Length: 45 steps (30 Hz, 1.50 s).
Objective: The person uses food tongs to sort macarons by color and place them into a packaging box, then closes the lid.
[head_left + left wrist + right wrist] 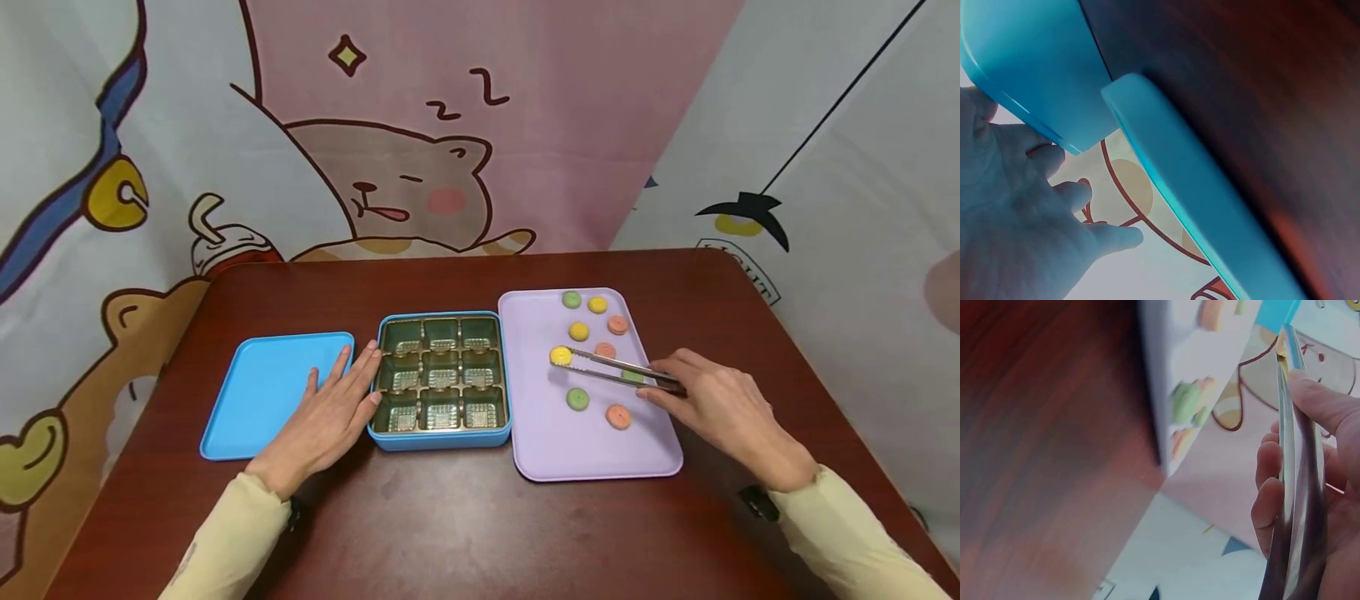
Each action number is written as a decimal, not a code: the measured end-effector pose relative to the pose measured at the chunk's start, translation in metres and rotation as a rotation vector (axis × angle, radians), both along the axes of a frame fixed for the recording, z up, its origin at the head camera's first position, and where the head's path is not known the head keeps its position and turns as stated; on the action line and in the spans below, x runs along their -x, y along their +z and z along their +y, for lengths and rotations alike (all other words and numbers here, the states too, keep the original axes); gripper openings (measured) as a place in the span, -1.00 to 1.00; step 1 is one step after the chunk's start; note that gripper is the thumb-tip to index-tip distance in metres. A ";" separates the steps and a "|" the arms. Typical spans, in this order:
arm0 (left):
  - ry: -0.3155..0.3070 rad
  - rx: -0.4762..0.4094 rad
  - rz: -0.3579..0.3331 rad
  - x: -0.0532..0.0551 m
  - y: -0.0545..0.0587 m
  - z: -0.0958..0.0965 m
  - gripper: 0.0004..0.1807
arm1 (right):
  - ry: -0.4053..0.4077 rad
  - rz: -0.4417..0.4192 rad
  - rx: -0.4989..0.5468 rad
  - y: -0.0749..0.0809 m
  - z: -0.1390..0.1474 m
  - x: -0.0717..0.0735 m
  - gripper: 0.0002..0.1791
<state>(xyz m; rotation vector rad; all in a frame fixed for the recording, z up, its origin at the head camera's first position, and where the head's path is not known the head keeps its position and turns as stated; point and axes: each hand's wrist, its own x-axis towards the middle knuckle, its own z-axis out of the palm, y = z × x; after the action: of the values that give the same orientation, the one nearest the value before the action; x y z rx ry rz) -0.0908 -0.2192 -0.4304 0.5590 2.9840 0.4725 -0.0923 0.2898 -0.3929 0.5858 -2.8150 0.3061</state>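
Note:
In the head view my right hand (pixel 723 408) grips metal tongs (pixel 666 381), pinched between thumb and fingers. A yellow macaron (pixel 560 356) sits between the tong tips, over the lavender tray (pixel 600 457). The right wrist view shows the fingers wrapped around the shiny tongs (pixel 1310 506), a bit of yellow at their tip. With fingers spread and straight, my left hand (pixel 322 421) rests at the left side of a blue box (pixel 442 440). Inside the box is a gold insert (pixel 441 381) divided into small square compartments, all bare.
Several green, yellow and pink macarons, such as a green one (pixel 577 399) and a pink one (pixel 618 417), lie on the lavender tray, right of the box. A blue lid (pixel 262 400) lies left on the brown table (pixel 450 525). Behind hangs a cartoon-printed curtain (pixel 570 108).

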 end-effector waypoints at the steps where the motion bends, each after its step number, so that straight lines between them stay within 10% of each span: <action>1: -0.002 0.000 -0.001 0.000 0.000 0.000 -0.29 | 0.010 0.008 0.008 0.002 -0.004 -0.001 -0.59; 15: -0.010 0.005 0.009 0.001 0.001 -0.002 -0.30 | 0.193 0.082 0.062 0.018 -0.055 -0.001 -0.40; 45: -0.026 -0.002 0.039 0.000 -0.003 0.000 -0.33 | 0.434 0.038 0.029 0.025 -0.156 0.007 -0.70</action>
<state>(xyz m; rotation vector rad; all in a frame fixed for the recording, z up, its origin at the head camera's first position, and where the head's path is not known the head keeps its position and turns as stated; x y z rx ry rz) -0.0912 -0.2193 -0.4334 0.6138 3.0096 0.4682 -0.0998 0.1334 -0.3679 1.1816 -2.6171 0.4080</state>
